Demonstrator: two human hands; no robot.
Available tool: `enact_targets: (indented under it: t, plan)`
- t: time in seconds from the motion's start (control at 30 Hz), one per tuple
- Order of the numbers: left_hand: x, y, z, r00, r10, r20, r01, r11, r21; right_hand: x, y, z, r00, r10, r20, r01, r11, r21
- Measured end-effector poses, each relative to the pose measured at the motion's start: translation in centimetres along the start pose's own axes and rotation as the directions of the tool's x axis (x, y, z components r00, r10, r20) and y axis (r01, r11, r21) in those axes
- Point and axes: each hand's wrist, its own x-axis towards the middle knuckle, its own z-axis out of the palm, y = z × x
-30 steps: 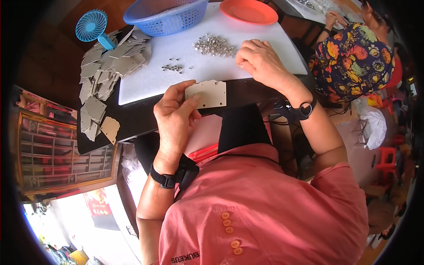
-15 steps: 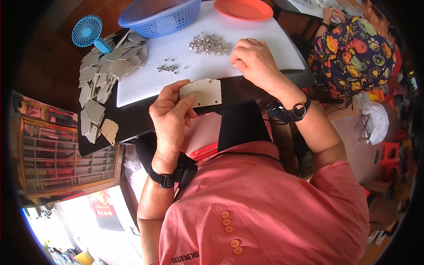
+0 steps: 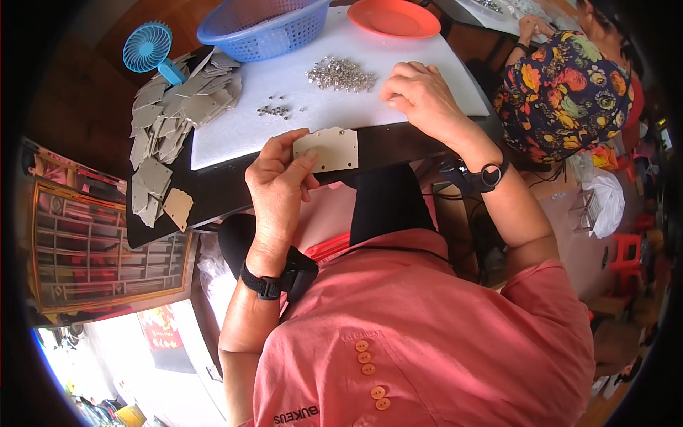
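Between the thumb and fingers of my left hand [image 3: 279, 174] is a thin beige plate [image 3: 334, 151], held over the table's near edge. One long side of it is scalloped, and small dark holes or fittings sit near its edges. My right hand [image 3: 425, 96] hovers over the white foam sheet, its fingers curled and thumb pressed in; whatever they pinch is too small or hidden to see. Left of it lies a heap of tiny silvery metal pieces [image 3: 340, 73]. A smaller scatter of dark metal bits [image 3: 274, 111] rests nearer the left hand.
Many similar plates [image 3: 167, 117] are piled at the table's left, beside a blue handheld fan [image 3: 148, 48]. At the back stand a blue plastic basket [image 3: 263, 32] and a red plate [image 3: 395, 18]. Another person in a flowered top [image 3: 565, 99] sits to the right.
My right hand has shifted slightly right, away from the silvery heap, with its fingers still curled. My left hand keeps the plate in nearly the same place. The view has moved a little.
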Motion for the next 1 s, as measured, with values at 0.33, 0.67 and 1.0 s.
enact_targets:
  t: [0.33, 0.67, 1.0]
  plan:
    - [0.0, -0.1, -0.1, 1.000, 0.003, 0.004, -0.003, 1.000, 0.015, -0.1, -0.4, 0.3, 0.999, 0.034, -0.025, -0.034, 0.999, 0.030]
    - [0.0, -0.1, 0.0, 1.000, -0.002, -0.012, 0.002, 1.000, -0.009, -0.5, -0.3, -0.2, 0.985, 0.174, 0.013, -0.172, 0.957, 0.235]
    - [0.1, 0.2, 0.2, 1.000, 0.002, -0.025, -0.001, 0.999, 0.036, 0.1, -0.4, 0.7, 0.989, 0.148, 0.007, -0.149, 0.988, 0.042]
